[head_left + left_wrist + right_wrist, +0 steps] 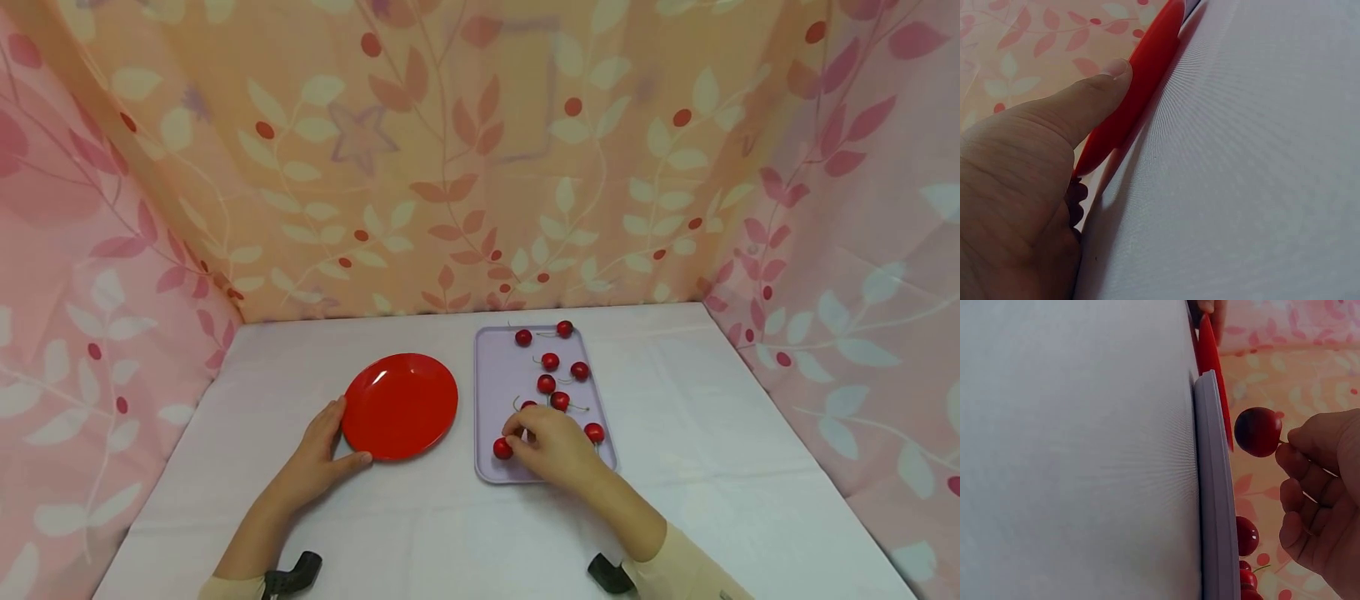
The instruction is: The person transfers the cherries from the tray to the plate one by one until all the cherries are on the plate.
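right hand (558,450) pinches one cherry (1259,432) by its stem (1282,442), over near left part of lilac tray (491,375); other cherries (546,383) lie mostly right on it; left hand (317,467), fingers extended, touches near left rim of red plate (400,407), left of tray

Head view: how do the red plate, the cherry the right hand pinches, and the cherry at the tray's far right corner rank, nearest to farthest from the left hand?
1. Red plate: left side, touched by the left hand.
2. Pinched cherry: near left part of the tray.
3. Corner cherry: far right corner.
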Available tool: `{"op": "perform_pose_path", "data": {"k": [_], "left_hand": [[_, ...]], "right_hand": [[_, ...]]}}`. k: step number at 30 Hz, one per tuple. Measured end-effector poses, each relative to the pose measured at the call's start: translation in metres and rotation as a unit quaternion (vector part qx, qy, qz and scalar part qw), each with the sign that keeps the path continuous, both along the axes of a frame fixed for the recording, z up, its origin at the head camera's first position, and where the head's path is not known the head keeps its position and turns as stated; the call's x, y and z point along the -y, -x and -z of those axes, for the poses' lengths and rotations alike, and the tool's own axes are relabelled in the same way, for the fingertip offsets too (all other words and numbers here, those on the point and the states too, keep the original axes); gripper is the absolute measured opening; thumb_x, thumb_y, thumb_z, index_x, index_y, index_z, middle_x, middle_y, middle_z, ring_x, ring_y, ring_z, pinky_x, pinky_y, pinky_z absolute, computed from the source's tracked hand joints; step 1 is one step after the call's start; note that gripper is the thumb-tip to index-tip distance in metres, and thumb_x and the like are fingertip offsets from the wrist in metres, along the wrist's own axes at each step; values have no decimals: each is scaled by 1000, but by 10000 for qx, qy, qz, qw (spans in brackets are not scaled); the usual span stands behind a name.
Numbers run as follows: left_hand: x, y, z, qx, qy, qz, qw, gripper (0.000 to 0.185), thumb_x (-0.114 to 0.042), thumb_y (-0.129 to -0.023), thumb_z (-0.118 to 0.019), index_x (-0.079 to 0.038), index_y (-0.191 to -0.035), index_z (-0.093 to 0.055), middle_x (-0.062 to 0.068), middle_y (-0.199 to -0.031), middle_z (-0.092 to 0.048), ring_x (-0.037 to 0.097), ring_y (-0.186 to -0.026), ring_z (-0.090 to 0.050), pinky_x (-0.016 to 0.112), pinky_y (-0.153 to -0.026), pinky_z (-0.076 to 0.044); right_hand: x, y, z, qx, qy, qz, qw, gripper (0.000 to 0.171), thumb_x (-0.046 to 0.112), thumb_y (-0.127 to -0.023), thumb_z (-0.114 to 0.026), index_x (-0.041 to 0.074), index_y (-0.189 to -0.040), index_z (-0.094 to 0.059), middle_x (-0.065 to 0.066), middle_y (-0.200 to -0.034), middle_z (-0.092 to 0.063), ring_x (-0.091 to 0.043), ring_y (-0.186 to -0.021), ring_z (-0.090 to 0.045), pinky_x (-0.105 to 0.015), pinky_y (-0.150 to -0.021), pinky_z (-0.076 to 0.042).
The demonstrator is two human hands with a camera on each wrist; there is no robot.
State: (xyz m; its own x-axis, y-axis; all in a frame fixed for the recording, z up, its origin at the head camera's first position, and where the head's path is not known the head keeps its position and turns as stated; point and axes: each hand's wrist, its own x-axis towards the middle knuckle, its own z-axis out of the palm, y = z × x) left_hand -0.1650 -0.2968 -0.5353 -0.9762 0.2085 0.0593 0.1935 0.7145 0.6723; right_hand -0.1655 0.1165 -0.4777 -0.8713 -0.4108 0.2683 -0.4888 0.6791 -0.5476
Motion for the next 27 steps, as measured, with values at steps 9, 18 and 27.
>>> {"op": "perform_pose_path", "data": {"k": [9, 18, 27], "left_hand": [[1, 4, -3, 41, 61, 32, 10000, 115, -53, -82, -81, -11, -165, -14, 17, -169, -20, 44, -153, -17, 70, -111, -35], [-1, 2, -2, 53, 47, 15, 10000, 113, -51, -83, -81, -9, -165, -14, 19, -169, -20, 46, -153, -17, 71, -110, -34], [-1, 0, -3, 96, 16, -32, 9999, 113, -49, -83, -82, -9, -165, -16, 20, -169, -21, 46, -153, -17, 70, -110, -35]], "right_hand": [[-6, 6, -7, 280, 982, 44, 9948, 17, 10, -89, -78, 25, -94, -73, 18, -85, -66, -7, -78, -58, -28, -69, -56], [-9, 8, -12, 387, 1410, 53, 9892, 16, 13, -88, -80, 27, -92, -74, 17, -82, -67, -7, -74, -59, -23, -65, -52], [-10, 7, -13, 107, 1435, 188, 9894, 15, 9, -88, -80, 22, -94, -74, 15, -90, -70, -7, -72, -55, -23, -63, -51]]}}
